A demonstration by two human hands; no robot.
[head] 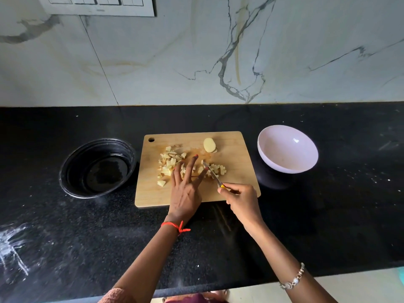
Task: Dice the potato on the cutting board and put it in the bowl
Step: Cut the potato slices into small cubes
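You are standing at a black counter [65,237] with a wooden cutting board [236,149] lying in the middle of it. All of the potato is sitting on this board.

Your left hand [184,189] is lying over the board with its fingers straight and spread wide. The fingertips are touching the potato cubes [169,164]. A red string [175,225] is going around that wrist.

Your right hand [240,197] is curling around the yellow handle of a small knife [213,174] and holding it near the front edge of the board. The blade is pointing away from you. Its tip is sitting among the cubes, just beside the rightmost finger of your left hand. A silver bracelet [294,279] is hanging on your right wrist.

The cubes are lying in two bunches. The bigger bunch is sitting on the left, under and past your left fingers. The smaller bunch is sitting on the right, touching the blade. One round uncut potato piece [209,145] is lying at the far side of the board, apart from the cubes.

A pale bowl [284,154] is sitting on the counter near the right side of the board. A black bowl [65,171] is sitting just beside the left side of the board.

A white stone wall [175,62] with gray lines is rising behind the counter, and a switch plate [98,5] is showing at the top left.
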